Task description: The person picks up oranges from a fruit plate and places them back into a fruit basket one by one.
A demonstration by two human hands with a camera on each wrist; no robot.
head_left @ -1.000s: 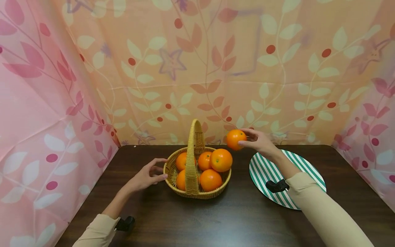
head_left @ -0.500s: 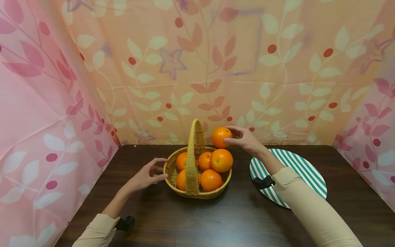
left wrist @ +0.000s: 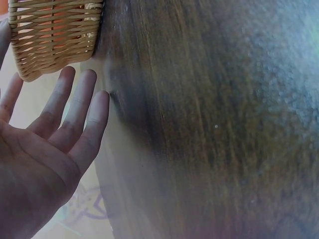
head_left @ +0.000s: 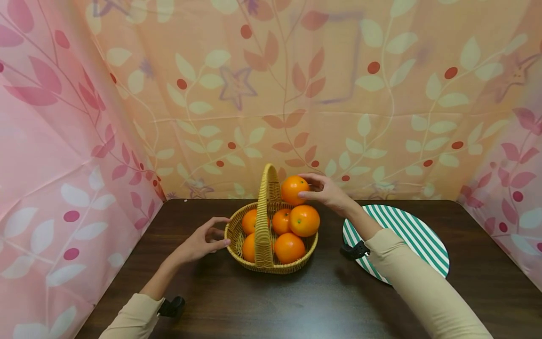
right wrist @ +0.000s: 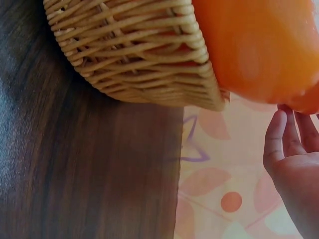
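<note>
In the head view a yellow wicker basket [head_left: 271,268] with a tall arched handle [head_left: 263,221] holds several oranges, among them one orange [head_left: 304,220] riding high at its right rim. My right hand [head_left: 328,190] grips another orange [head_left: 295,190] between thumb and fingers, above the basket's back right part. In the right wrist view only part of that hand [right wrist: 299,164] shows, at the right edge. My left hand [head_left: 203,240] is at the basket's left rim, thumb and index fingertip right at the wicker. Its other fingers [left wrist: 82,102] are loosely extended below the basket in the left wrist view.
A round placemat [head_left: 417,235] with green and white stripes lies to the right, partly under my right forearm. The dark wooden table [head_left: 271,306] ends at the back against a flowered cloth [head_left: 271,94]. Black straps with devices sit on both wrists.
My right hand has carried its orange leftward, from beyond the basket's right side to over its back part. The left hand and the basket have stayed where they were.
</note>
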